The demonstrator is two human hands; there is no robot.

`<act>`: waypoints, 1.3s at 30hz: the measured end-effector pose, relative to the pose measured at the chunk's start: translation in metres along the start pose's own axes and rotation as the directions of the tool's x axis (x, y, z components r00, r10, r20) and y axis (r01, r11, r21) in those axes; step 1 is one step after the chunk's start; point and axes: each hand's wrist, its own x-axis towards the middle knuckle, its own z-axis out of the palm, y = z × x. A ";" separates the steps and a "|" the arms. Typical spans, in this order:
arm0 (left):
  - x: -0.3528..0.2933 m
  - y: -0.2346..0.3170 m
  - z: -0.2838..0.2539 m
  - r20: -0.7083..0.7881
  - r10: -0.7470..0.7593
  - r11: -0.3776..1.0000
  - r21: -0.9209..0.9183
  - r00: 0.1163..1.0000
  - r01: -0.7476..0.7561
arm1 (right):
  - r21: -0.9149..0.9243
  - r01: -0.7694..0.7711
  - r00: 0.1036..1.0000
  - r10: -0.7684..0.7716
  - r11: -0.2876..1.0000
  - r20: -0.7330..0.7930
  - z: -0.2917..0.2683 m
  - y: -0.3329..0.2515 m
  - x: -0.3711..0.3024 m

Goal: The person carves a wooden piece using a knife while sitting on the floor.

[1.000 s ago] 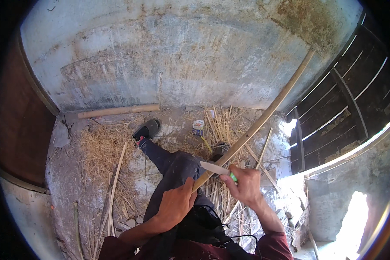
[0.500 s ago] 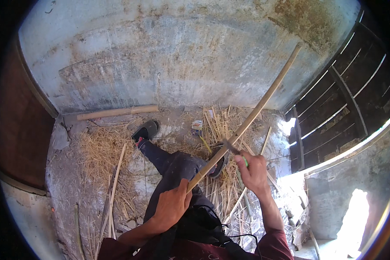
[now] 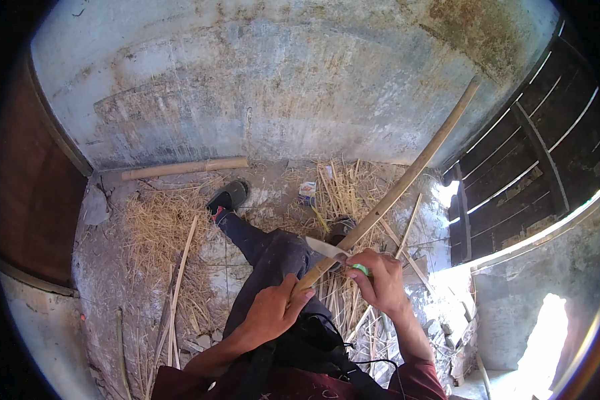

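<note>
A long bamboo strip (image 3: 410, 177) slants from my lap up to the right, its far end high in front of the wall. My left hand (image 3: 273, 308) is closed around its near end. In my right hand (image 3: 380, 279) is a knife (image 3: 327, 249) with a green handle, gripped tight. Its blade lies across the strip and points to the left, a short way beyond my left hand. Whether the cutting edge bites into the bamboo, I cannot tell.
Straw-like shavings (image 3: 160, 223) and split bamboo pieces (image 3: 340, 193) litter the floor around my feet. A bamboo pole (image 3: 187, 168) lies along the foot of the wall. A small box (image 3: 307, 193) sits near the shavings. Dark slatted boards (image 3: 527, 153) stand at the right.
The knife has slid down the strip toward my left hand, its blade now turned leftward and fully visible. The strip's far end has shifted slightly right and down.
</note>
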 end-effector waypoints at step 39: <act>0.001 0.025 -0.005 -0.002 0.020 0.991 0.131 1.000 -0.019 | -0.001 0.062 0.958 -0.060 0.998 -0.281 0.011 -0.028 0.014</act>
